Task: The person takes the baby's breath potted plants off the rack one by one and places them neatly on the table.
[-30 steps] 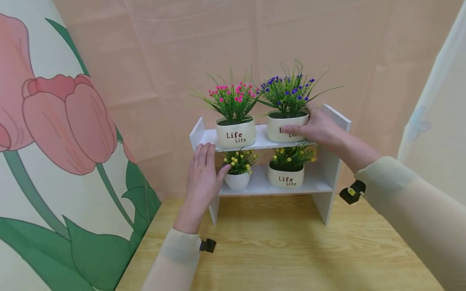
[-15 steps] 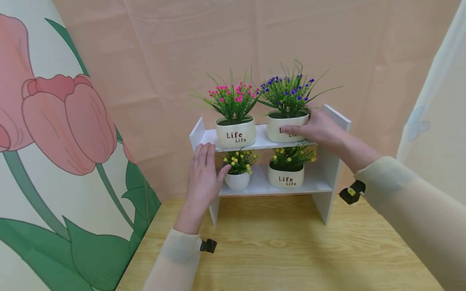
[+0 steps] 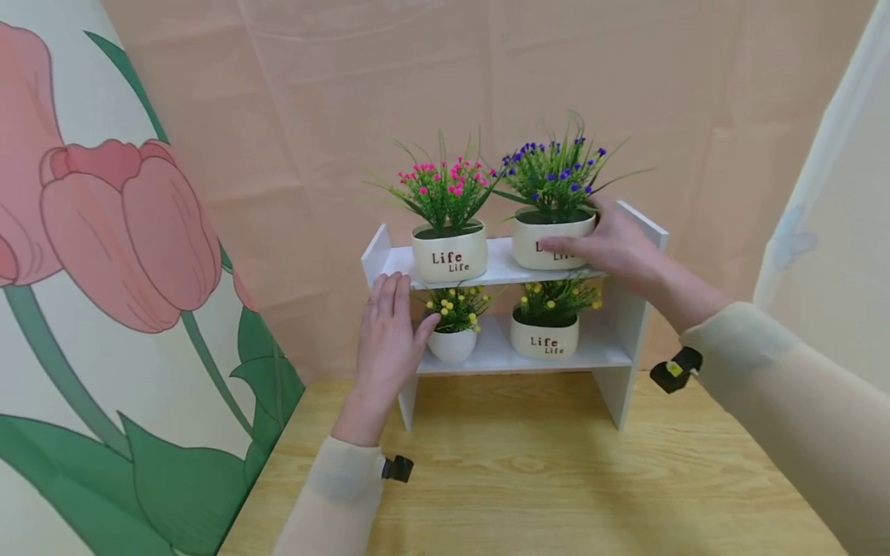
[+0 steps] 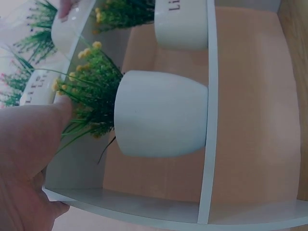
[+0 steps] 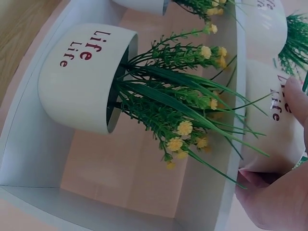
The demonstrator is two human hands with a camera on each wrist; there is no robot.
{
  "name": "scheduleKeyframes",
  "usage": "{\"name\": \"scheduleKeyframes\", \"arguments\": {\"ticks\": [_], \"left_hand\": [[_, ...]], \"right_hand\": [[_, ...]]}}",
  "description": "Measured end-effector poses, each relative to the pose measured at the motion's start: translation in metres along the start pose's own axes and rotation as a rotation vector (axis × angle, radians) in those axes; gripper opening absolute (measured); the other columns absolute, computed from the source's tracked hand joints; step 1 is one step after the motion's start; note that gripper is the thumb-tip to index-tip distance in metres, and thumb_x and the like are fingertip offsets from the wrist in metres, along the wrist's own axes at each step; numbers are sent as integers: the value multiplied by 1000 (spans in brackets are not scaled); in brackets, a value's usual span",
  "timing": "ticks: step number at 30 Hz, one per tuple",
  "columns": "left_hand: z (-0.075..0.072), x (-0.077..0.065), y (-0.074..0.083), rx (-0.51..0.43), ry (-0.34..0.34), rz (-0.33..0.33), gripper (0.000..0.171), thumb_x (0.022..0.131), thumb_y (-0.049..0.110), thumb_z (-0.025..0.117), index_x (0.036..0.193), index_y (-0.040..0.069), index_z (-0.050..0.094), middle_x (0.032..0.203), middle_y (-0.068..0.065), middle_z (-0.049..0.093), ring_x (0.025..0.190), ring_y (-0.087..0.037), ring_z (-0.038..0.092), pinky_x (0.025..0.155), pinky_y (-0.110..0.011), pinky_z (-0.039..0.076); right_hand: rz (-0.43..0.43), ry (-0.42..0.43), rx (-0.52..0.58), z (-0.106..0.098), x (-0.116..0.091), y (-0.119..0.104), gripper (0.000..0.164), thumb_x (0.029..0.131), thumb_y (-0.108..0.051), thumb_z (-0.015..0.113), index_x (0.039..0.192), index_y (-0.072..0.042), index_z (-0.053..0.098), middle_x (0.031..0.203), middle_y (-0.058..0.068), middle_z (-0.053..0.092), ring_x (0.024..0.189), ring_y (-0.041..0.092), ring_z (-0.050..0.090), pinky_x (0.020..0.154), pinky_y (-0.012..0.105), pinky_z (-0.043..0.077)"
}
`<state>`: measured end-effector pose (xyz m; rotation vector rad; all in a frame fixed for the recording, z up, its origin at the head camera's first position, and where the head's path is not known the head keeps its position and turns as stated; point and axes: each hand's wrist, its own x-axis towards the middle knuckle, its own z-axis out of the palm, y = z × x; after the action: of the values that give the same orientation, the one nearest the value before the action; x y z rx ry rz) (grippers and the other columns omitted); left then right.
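Right hand (image 3: 610, 244): grasping the right end of the purple-flowered pot (image 3: 545, 232), thumb across the lettering; pot upright, right side of the shelf's (image 3: 498, 270) upper board. Left hand (image 3: 389, 336): not grasping, fingers straight against the left near corner. Whether the pot's base bears fully on the board: cannot tell.

Risks (judged): a one-ended grip could swing or tip the pot; drift toward the near edge could drop it to the counter (image 3: 514, 471); crossed leaves could drag the pink-flowered pot (image 3: 448, 255).

Right wrist view shows folded fingers (image 5: 256, 180), hidden in head view; left wrist view bares the small round pot's (image 4: 161, 115) side.
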<state>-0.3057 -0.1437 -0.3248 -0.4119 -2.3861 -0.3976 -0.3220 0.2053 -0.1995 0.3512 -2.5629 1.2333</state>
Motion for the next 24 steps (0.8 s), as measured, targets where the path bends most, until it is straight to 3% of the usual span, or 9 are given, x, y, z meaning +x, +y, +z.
{"name": "scheduleKeyframes", "arguments": {"ticks": [9,12,19,24], "left_hand": [[-2,0,-1,-9,8,-2,82,111,47,66,169,-1,32,172,-21,35,167,-38,19,136,-50,17],[-2,1,-2,-3,-1,-2,83,111,48,65,169,-1,32,172,-21,35,167,-38,18,136,-49,15],[-2,0,-1,-4,-1,-1,84,111,49,65,169,-1,31,173,-22,35,167,-38,18,136,-48,15],[-3,0,1,-2,-6,0,85,110,50,65,169,-1,31,173,-22,34,167,-37,18,136,-49,15]], "right_hand": [[60,-11,-39,-11,-13,-12,118,82,-76,85,171,-15,33,145,17,63,128,37,55,104,56,47],[59,-6,-19,-13,-18,-14,116,83,-73,86,169,-16,35,145,17,63,132,36,54,108,59,45],[54,11,20,-19,-30,-11,108,88,-65,88,169,-15,35,143,19,64,126,33,53,99,47,45],[58,9,18,-27,-42,-11,110,91,-60,87,175,-20,27,157,21,57,139,37,48,113,59,42]]}}
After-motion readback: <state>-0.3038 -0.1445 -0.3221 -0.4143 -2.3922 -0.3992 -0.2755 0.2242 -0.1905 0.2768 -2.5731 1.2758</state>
